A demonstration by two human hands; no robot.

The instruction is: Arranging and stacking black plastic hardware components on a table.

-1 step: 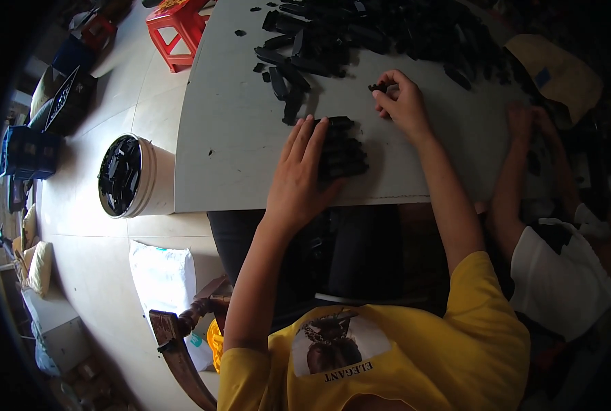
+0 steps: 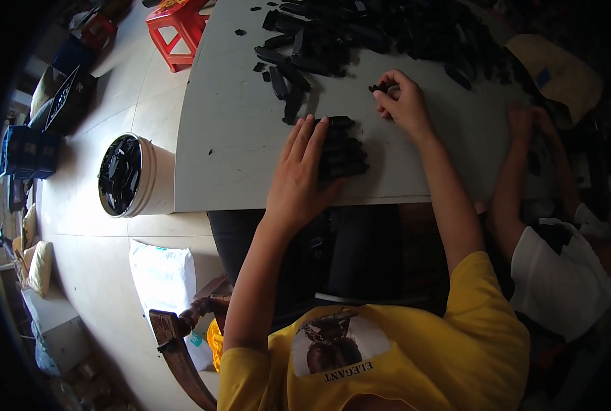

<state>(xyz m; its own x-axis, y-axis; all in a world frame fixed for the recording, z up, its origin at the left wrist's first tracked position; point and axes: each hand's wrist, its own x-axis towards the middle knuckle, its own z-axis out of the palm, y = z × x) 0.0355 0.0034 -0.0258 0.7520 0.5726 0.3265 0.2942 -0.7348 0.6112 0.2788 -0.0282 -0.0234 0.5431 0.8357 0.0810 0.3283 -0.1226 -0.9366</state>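
My left hand (image 2: 297, 168) lies with its fingers stretched out along the left side of a stack of long black plastic pieces (image 2: 344, 152). The thumb reaches around their near side, and the hand covers their left ends. Farther right, just above the table, my right hand (image 2: 405, 106) pinches a small black piece (image 2: 379, 88) between thumb and fingertips. Its exact kind cannot be made out. Past both hands, a large heap of similar black pieces (image 2: 370, 38) spreads over the far part of the grey-white table (image 2: 233, 137).
A white bucket (image 2: 156, 178) filled with black pieces stands left of the table. A red stool (image 2: 175, 31) is beyond it. At the right, another person's arms (image 2: 514, 164) rest at the table near a tan bag (image 2: 555, 72). A wooden chair arm (image 2: 175, 332) is at my left.
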